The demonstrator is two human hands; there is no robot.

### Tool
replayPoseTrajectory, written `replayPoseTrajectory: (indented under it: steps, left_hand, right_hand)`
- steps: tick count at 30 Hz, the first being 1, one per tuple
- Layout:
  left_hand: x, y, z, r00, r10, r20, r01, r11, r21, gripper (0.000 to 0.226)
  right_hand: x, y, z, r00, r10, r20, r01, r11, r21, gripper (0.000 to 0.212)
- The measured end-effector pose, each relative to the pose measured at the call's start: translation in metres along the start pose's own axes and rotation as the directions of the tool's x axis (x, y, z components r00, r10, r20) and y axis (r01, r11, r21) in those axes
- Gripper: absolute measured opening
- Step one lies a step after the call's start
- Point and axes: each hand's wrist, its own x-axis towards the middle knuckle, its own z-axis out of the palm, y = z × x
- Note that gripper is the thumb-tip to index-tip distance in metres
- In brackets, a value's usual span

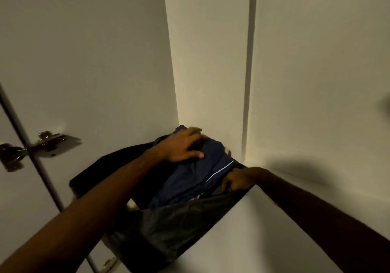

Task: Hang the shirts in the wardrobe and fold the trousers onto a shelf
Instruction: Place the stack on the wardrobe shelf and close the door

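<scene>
We see the blue trousers [190, 177] lying folded on the white shelf [242, 230], on top of dark clothes [118, 173]. Our left hand [181, 146] presses on them with fingers spread. Our right hand [238, 180] pinches their edge.

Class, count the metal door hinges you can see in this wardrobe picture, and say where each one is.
2: one hinge at the left edge beside the door gap; a second hinge, partly cut off, at the bottom. Others may lie outside the frame.
</scene>
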Motion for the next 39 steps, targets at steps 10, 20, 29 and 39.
replayPoseTrajectory:
  steps: [10,20,29,39]
  left_hand:
    - [-0.008,-0.013,0.062,0.989,-0.120,0.087,0.119,0.993,0.017,0.080]
    - [-0.004,-0.010,0.060,0.962,-0.125,0.243,0.115,0.992,0.053,0.090]
    - [0.011,-0.016,0.046,0.933,-0.093,0.348,0.067,0.994,0.087,0.065]
    - [0.019,-0.046,0.044,0.943,0.060,0.327,-0.076,0.997,0.035,0.056]
  right_hand:
    - [0.035,0.018,-0.037,0.798,-0.242,-0.552,-0.297,0.638,-0.710,0.035]
    - [0.044,0.007,-0.092,0.738,-0.320,-0.595,-0.297,0.637,-0.711,0.027]
    - [0.058,-0.011,-0.121,0.722,-0.267,-0.639,0.053,0.941,-0.334,0.028]
    - [0.097,-0.055,-0.123,0.643,-0.149,-0.751,-0.245,0.889,-0.386,0.017]
